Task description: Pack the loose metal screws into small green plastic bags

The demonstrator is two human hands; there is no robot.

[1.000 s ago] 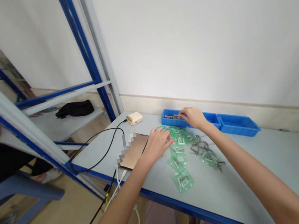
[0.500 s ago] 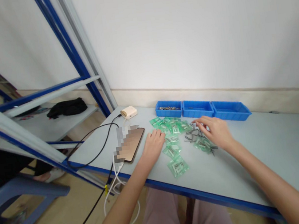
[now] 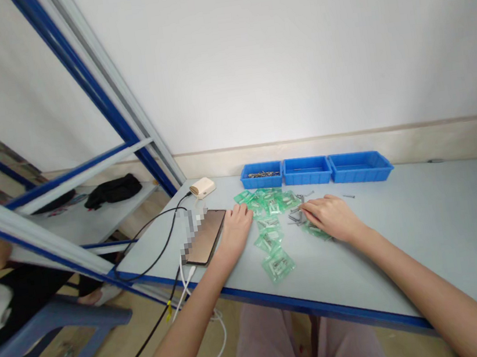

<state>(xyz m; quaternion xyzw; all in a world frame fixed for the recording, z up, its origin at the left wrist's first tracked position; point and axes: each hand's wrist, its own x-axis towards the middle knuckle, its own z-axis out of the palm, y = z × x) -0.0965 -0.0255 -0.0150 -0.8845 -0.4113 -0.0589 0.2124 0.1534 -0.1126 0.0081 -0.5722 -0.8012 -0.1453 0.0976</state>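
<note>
Left hand: the person's left hand (image 3: pixel 236 225) lies palm down, fingers side by side, between the phone and the packets; its underside is hidden, so I cannot tell whether it grips anything.
Right hand: the right hand (image 3: pixel 331 216) is palm down with fingertips gathered at the right edge of the pins; I cannot tell whether they are clamped on one.
Pins: slim grey metal pins (image 3: pixel 295 218) lie loose in a small heap left of the right hand; a single one lies apart, beyond that hand to the right.
Packets: small green see-through plastic packets (image 3: pixel 278 264) holding metal pieces cluster on the far side and run in a line toward the near edge; another lies partly under the right hand.
Trays: three blue rectangular plastic trays (image 3: pixel 363 175) stand in a row along the wall, the left one holding metal pieces.
Phone: a dark-edged flat phone (image 3: pixel 206 238) lies just left of the left hand.
Power bank: a cream rounded block (image 3: pixel 202 187) sits far left, beside a black cable (image 3: pixel 167 252).
</note>
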